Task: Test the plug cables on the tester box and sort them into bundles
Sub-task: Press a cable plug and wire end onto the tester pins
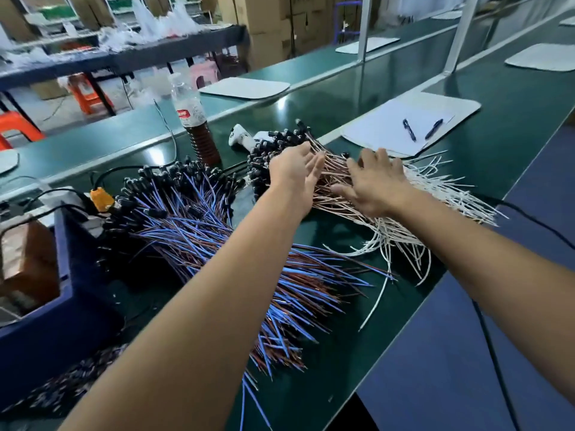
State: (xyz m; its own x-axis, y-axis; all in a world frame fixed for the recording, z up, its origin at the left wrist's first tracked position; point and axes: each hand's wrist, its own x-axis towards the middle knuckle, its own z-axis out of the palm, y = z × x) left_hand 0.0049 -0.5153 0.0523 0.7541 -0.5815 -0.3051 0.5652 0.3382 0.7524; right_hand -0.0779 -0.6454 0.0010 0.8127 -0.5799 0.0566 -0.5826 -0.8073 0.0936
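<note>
While both hands are reaching over the green table (497,126), left hand (295,172) and right hand (375,185) are pressing flat, fingers straight, gripping nothing, on the pink-and-white plug-cable bundle (336,178), just right of the blue-and-brown cable pile (199,225).

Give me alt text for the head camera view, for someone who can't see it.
Both hands, left hand and right hand, reach with open fingers onto a pile of brown-and-white plug cables on a green workbench. A larger bundle of blue-and-brown plug cables lies nearer, beside a drink bottle and a clipboard with two pens.
</note>
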